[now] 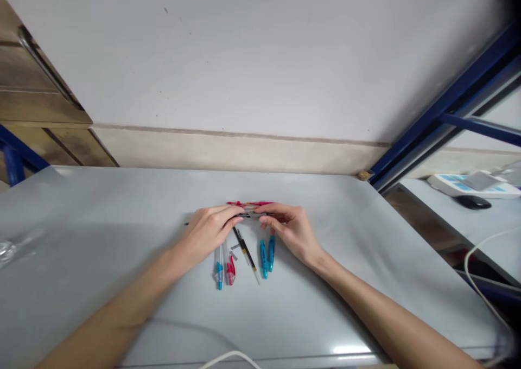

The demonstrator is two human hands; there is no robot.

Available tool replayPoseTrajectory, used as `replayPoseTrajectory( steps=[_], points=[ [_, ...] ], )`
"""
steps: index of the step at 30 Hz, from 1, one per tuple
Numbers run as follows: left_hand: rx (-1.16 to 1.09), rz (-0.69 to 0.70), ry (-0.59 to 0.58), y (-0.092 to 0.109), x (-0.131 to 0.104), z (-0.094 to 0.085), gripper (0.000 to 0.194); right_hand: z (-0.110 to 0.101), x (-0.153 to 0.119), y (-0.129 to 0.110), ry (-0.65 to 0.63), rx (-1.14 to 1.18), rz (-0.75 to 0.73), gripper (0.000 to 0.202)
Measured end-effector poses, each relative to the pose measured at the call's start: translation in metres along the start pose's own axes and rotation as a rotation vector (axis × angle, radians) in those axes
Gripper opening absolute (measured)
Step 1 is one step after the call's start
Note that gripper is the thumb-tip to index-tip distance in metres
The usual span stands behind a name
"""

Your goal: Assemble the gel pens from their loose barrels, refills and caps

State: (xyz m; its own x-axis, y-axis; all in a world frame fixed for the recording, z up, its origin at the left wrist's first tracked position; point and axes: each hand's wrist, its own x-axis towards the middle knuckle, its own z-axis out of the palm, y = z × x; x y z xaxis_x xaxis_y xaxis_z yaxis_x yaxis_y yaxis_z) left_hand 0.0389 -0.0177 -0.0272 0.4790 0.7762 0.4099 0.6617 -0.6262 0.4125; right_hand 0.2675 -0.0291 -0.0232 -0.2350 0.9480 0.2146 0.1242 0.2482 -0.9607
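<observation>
My left hand (210, 226) and my right hand (292, 229) face each other over the table. Fingers and thumbs of both are closed on the ends of a slim clear-and-black pen (253, 215), held level; whether it is whole or in parts I cannot tell. Beneath them lie dark ink refills (246, 254). By my left hand rest a clear pen barrel with a blue end (218, 275) and one with a red clip (230, 271). Two turquoise pen parts (264, 259) lie below my right hand. Red pen pieces (260, 203) show behind my fingers, partly hidden.
The grey table (122, 206) ends at a pale wall with a tiled strip. A clear plastic item (6, 250) sits at the far left. Blue frame posts (439, 108) rise at right, beyond them a black mouse (472, 202). A white cable (232, 354) crosses the front edge.
</observation>
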Motion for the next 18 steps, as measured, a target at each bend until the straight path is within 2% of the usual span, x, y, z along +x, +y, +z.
replayPoseTrajectory(
  steps=[5, 8, 12, 14, 18],
  points=[
    [-0.019, 0.112, -0.023, 0.004, 0.001, 0.002, 0.028, 0.004, -0.004, -0.008, -0.023, -0.155, -0.072, 0.023],
    [-0.020, 0.171, -0.048, 0.008, 0.000, 0.003, 0.044, 0.008, -0.008, -0.013, -0.033, -0.205, -0.139, 0.020],
    [-0.074, 0.159, -0.058, 0.006, -0.003, 0.002, 0.067, 0.009, -0.010, -0.013, -0.005, -0.285, -0.203, 0.019],
    [-0.083, 0.147, -0.037, 0.004, -0.002, 0.001, 0.061, 0.007, -0.010, -0.011, 0.006, -0.298, -0.210, 0.020],
    [-0.074, 0.125, 0.071, 0.001, 0.001, -0.002, 0.029, 0.003, -0.007, -0.006, 0.037, -0.306, -0.234, 0.018]
  ],
)
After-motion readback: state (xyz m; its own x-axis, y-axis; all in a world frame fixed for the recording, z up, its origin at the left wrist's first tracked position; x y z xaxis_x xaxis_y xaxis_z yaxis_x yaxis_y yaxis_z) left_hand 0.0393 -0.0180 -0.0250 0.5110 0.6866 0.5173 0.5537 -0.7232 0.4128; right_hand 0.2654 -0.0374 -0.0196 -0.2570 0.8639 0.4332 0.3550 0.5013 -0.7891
